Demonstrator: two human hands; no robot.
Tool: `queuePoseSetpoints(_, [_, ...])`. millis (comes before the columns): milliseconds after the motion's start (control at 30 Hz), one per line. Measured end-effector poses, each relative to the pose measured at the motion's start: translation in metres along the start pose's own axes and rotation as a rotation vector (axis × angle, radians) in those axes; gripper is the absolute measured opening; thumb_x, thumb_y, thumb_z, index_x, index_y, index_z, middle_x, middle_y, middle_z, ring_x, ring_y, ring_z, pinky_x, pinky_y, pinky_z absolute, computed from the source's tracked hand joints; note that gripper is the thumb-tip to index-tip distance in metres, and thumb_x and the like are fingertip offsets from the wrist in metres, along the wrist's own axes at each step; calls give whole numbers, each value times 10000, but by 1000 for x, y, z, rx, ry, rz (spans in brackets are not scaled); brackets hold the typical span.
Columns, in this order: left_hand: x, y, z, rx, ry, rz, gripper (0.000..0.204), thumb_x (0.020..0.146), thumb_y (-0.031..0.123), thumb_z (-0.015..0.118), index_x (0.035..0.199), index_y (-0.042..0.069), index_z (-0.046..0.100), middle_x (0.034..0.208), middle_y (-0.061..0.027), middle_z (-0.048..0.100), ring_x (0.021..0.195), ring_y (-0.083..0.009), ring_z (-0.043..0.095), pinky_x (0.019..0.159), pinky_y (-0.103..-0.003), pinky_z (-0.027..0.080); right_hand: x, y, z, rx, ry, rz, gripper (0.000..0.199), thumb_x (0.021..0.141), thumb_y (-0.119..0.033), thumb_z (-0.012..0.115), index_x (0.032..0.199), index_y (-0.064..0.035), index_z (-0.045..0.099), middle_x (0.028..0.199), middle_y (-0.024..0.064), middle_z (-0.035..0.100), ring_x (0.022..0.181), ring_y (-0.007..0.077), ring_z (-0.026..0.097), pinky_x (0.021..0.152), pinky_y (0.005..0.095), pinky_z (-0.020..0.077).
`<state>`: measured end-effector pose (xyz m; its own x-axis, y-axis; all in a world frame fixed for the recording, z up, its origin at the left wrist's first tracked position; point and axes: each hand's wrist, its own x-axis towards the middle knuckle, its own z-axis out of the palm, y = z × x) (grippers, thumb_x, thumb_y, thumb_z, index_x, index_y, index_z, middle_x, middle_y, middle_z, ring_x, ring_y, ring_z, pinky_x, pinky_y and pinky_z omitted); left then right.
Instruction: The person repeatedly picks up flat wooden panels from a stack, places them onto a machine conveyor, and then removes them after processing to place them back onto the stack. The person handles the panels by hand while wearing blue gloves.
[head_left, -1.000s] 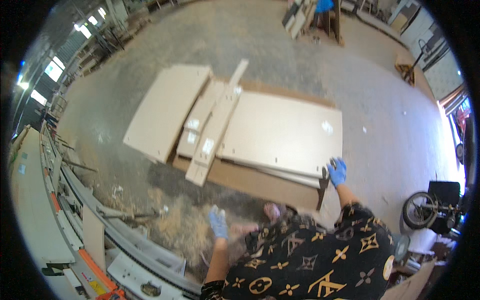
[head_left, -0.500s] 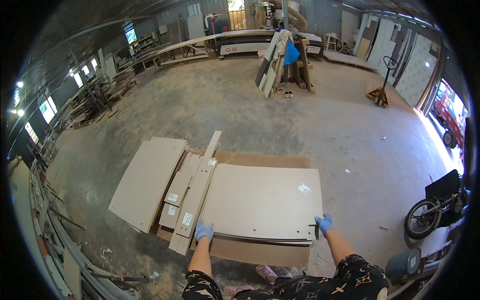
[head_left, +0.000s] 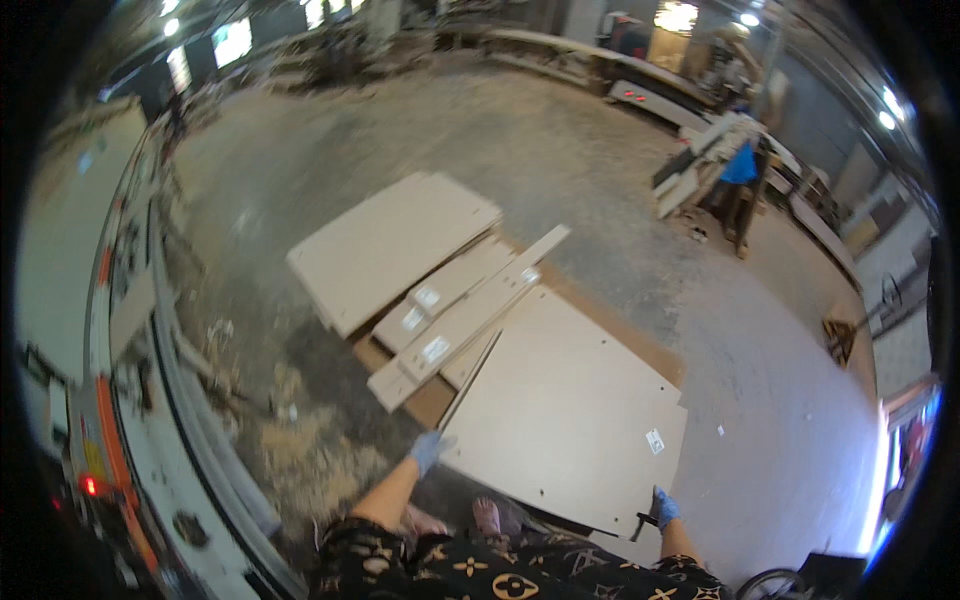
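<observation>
A large beige board (head_left: 580, 410) with a white label and several small holes lies tilted away from the stack, close to my legs. My left hand (head_left: 428, 452), in a blue glove, grips its left near edge. At the right near corner, my blue-gloved right hand (head_left: 665, 506) holds the edge; a small black piece (head_left: 645, 523) shows beside its fingers, its kind unclear. Beneath the board, further boards are partly hidden. To its left lie narrow labelled boards (head_left: 470, 320), and beyond them another wide beige board (head_left: 400, 245).
A long machine with metal rails (head_left: 150, 400) and an orange part (head_left: 115, 440) runs along the left. Brown cardboard (head_left: 630, 335) lies under the boards. Leaning panels (head_left: 700, 165) stand at the back right, a pallet jack (head_left: 840, 340) at far right, a wheel (head_left: 775, 583) at lower right.
My view has swung left. The large board, held in both hands, has shifted toward me and turned against the stack, so its left edge stands apart from the boards below.
</observation>
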<state>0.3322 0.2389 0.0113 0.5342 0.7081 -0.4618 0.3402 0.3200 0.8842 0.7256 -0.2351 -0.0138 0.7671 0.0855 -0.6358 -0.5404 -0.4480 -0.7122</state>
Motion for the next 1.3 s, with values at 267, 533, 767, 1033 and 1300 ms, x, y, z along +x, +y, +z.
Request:
queuePoseSetpoints(267, [-48,54,-31,421,276,227,550,828,428,617,1126,-30,561,1034,-171,636,958,-264,602,845,-346,453,-43,-10,27,98,-105,66,609,824,-496,601,1306,-170,422,1347,35,423,1126,245,474,733,517,482])
queuePoseSetpoints(533, [-227,52,-134,236,630,172,416,818,353,629,1010,-16,615,887,-153,647,807,-216,606,718,-328,461,-132,-81,125,-37,-225,-317,650,827,-488,595,1287,-59,432,1287,105,492,1156,283,482,815,527,461])
queuePoseSetpoints(767, [-392,-75,-215,-383,1115,260,266,845,225,635,984,-2,626,830,-13,618,745,-111,545,659,-280,447,-212,-142,371,-270,-757,-506,588,860,-362,607,1258,24,413,1180,111,533,1052,200,503,845,349,419])
queuePoseSetpoints(1033, [-528,-227,-243,-1315,1613,434,531,850,268,601,1290,36,415,1211,-166,493,1014,-319,533,828,-436,526,-386,-56,554,-358,-1217,-559,367,839,-335,646,1024,-23,588,916,64,611,783,146,530,702,303,440])
queuePoseSetpoints(1300, [-500,-204,-269,-1388,1845,387,571,828,253,637,1317,79,401,1232,-142,485,1035,-312,525,838,-455,512,-515,41,574,-529,-1512,-278,386,852,-337,622,1106,-95,460,994,75,566,843,198,566,602,376,519])
